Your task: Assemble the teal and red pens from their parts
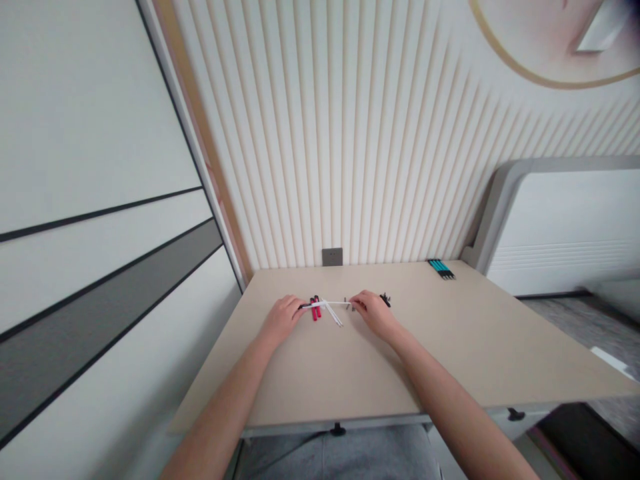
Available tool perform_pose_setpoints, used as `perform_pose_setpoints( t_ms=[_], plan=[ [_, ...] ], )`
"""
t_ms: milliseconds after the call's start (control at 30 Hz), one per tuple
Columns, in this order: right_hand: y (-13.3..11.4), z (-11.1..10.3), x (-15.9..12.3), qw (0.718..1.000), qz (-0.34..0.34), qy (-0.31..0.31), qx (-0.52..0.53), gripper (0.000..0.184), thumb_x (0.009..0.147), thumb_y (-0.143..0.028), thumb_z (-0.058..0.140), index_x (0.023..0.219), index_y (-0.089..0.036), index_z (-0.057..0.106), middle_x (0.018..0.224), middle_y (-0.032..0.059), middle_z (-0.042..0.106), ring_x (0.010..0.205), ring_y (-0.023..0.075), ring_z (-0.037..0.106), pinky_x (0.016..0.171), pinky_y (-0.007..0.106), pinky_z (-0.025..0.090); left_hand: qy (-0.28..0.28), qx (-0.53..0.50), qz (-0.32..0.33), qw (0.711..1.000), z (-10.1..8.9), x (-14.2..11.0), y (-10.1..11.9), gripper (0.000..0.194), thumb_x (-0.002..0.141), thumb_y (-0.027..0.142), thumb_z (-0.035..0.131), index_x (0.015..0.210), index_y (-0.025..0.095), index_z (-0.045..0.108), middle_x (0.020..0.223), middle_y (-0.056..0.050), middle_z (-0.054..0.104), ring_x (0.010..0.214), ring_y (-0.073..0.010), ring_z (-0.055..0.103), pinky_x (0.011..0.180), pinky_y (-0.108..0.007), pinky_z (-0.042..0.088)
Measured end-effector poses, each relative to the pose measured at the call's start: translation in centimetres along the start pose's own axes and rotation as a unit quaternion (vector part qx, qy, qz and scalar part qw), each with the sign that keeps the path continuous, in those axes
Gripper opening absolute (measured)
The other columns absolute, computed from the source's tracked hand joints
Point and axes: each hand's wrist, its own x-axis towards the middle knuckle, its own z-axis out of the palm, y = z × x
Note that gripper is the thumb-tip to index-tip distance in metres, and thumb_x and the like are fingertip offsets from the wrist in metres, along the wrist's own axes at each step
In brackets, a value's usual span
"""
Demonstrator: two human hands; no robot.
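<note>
My left hand (284,319) is closed on the dark end of a white pen barrel (318,304), held level just above the table. From the other side, my right hand (371,311) pinches a thin white pen refill (340,303). The refill lies in line with the barrel and meets its open end; how far it sits inside cannot be made out. Beneath the barrel are red pen parts (319,312) with dark ends. Several white refills (333,316) rest between my hands. Small grey pieces (347,301) lie by my right fingertips, and small black parts (385,300) sit just beyond that hand.
Several teal and black pens (441,269) lie side by side at the back right of the beige table (430,353). A ribbed wall with a dark socket (333,257) stands behind it. A white cabinet (110,280) borders the left; a headboard (560,220) is at right.
</note>
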Motion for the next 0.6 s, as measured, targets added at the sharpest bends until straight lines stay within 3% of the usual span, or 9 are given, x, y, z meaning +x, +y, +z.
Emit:
perform_pose_setpoints(
  t_ms=[267, 600],
  plan=[
    [-0.1, 0.1, -0.1, 1.000, 0.001, -0.004, -0.003, 0.023, 0.093, -0.021, 0.050, 0.093, -0.018, 0.073, 0.090, 0.0071, 0.067, 0.084, 0.0170, 0.062, 0.080, 0.027, 0.045, -0.009, -0.003, 0.010, 1.000, -0.1, 0.0, 0.2, 0.025, 0.098, 0.037, 0.045, 0.102, 0.020, 0.063, 0.092, -0.006, 0.065, 0.089, -0.0196, 0.058, 0.079, -0.034, 0.045],
    [-1.1, 0.9, -0.3, 0.995, -0.055, -0.009, 0.078, 0.016, 0.090, -0.018, 0.055, 0.091, -0.018, 0.071, 0.089, 0.0058, 0.067, 0.084, 0.0164, 0.061, 0.079, 0.027, 0.045, -0.045, -0.003, 0.067, 0.997, -0.1, 0.2, 0.9, 0.027, 0.098, 0.039, 0.043, 0.101, 0.020, 0.062, 0.094, -0.005, 0.066, 0.088, -0.0191, 0.059, 0.080, -0.033, 0.043]
  ],
)
